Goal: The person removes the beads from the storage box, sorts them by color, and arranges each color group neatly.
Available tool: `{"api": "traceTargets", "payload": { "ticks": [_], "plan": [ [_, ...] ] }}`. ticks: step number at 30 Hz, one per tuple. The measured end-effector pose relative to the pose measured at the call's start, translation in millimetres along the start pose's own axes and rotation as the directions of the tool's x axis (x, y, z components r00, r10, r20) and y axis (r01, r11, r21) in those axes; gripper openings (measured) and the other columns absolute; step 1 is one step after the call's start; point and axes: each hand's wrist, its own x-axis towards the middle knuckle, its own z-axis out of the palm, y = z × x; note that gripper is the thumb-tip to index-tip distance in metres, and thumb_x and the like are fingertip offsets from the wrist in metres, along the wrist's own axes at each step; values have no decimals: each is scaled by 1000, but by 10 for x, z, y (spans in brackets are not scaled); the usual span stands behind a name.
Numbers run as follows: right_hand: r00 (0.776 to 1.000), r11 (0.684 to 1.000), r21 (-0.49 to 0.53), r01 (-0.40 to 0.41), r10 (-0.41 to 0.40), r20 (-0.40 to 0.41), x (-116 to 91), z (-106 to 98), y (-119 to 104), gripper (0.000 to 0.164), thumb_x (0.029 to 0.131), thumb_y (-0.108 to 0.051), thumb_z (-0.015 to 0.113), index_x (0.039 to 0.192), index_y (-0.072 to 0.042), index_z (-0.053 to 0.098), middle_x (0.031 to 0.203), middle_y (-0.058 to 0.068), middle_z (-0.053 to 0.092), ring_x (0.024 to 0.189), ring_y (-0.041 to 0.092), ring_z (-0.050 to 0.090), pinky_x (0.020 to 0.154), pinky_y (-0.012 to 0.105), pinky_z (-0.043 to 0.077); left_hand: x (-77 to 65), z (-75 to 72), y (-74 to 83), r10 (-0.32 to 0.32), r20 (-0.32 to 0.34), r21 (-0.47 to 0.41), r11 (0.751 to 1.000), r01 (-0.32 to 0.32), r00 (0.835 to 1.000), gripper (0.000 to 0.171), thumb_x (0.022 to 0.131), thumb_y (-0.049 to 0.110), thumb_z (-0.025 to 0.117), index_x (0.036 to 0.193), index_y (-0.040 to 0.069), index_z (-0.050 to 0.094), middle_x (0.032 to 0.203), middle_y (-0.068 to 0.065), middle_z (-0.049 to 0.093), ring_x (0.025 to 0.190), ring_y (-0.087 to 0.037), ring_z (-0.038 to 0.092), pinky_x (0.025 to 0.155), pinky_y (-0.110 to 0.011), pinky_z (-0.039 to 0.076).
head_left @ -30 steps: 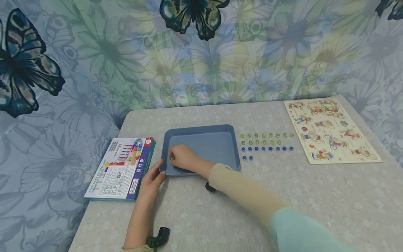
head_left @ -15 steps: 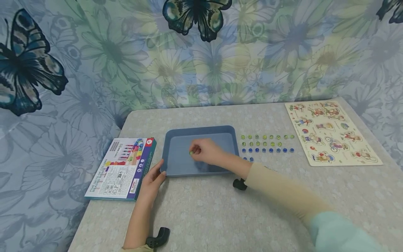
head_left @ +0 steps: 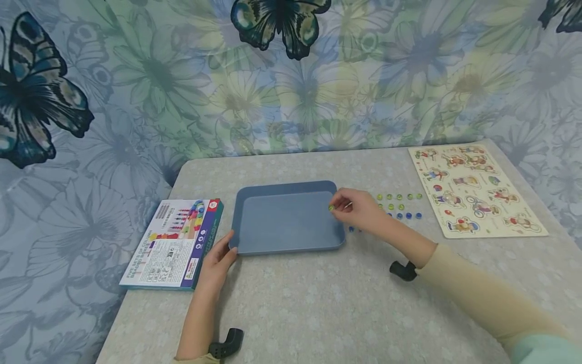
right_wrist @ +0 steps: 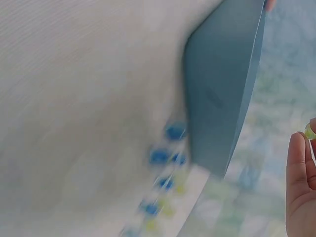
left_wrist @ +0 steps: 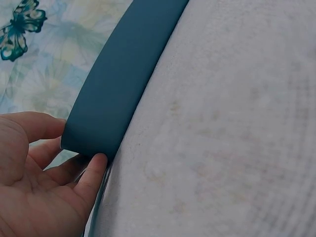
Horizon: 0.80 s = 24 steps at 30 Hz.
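My right hand [head_left: 356, 208] is over the right rim of the blue-grey tray [head_left: 291, 217]. It pinches a small yellow-green marble [head_left: 332, 208] between thumb and fingertips; the same marble [right_wrist: 309, 131] shows at the edge of the right wrist view. My left hand [head_left: 218, 260] holds the tray's near left corner, thumb on the front wall and fingers at the left side, as the left wrist view shows. Just right of the tray lie rows of yellow-green marbles [head_left: 399, 197] and blue marbles [head_left: 409, 216], partly hidden behind my right hand.
A flat boxed set [head_left: 173, 245] lies left of the tray, close by my left hand. At the far right of the cloth-covered table [head_left: 318, 308] is a board with cartoon figures [head_left: 477, 192]. A butterfly-patterned curtain [head_left: 291, 101] hangs behind.
My right hand has moved right, from the tray's left part across to its right rim, carrying the yellow-green marble. The left hand stays at the tray's corner.
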Motion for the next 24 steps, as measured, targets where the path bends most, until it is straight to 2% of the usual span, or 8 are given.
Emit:
{"api": "traceTargets", "payload": {
  "ticks": [7,15,19,24],
  "plan": [
    [986,983,-137,-122,105,-130,-319,-433,378,11,86,-10,64,97,-10,63,88,2,64,80,15,60,71,27,52,2,15,26,5,5,-9,1000,-5,1000,48,98,22,48,144,22,37,152,-1,24,140,-23,20,109,-42,27],
    [934,915,-243,-324,268,-237,-647,-946,888,18,90,-21,61,101,-7,63,91,10,64,84,24,60,64,30,49,-8,11,53,-27,1,12,1000,27,1000,49,98,24,49,145,25,36,152,2,25,140,-21,22,109,-42,28],
    [909,877,-266,-400,343,-237,-705,-1072,1052,24,90,-23,61,102,-3,62,93,12,62,83,25,57,64,31,46,-21,8,61,-23,1,11,1000,23,1000,49,98,24,49,145,24,35,152,1,25,140,-22,22,109,-42,27],
    [892,844,-294,-448,398,-217,-708,-1089,1197,22,87,-21,64,99,-3,62,88,9,60,74,21,52,59,30,43,-21,15,57,-8,2,2,1000,8,1000,49,98,23,48,145,23,36,152,0,25,140,-23,22,109,-42,27]
  ]
}}
